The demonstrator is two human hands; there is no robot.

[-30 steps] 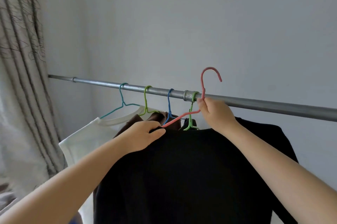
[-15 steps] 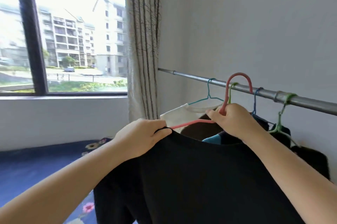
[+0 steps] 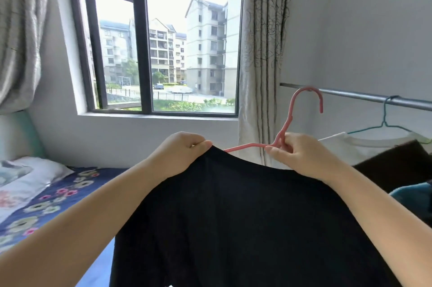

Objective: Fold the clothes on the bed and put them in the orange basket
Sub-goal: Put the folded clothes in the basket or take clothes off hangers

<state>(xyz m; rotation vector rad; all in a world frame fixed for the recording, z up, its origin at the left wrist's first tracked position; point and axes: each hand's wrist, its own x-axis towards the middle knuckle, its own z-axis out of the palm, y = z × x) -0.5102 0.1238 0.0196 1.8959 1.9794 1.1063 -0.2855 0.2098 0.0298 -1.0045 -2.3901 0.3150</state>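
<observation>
A black garment (image 3: 245,216) is held up in mid-air between the bed (image 3: 46,198) and the clothes rail (image 3: 374,98), draped from a pink hanger (image 3: 289,123) whose hook is off the rail and points upward and to the right. The garment's top edge runs roughly left to right across the view, and its length hangs straight down out of the bottom of the picture, so the long axis is judged to be vertical. Its left shoulder is pinched by the left hand (image 3: 184,153), and the hanger's neck is clasped by the curled fingers of the right hand (image 3: 297,153). The task is judged to be at an early stage: the garment is not yet off its hanger, nothing is folded, and no orange basket is seen. A white shirt (image 3: 350,146) on a teal hanger (image 3: 385,121) is left on the rail, with dark clothes beside it.
</observation>
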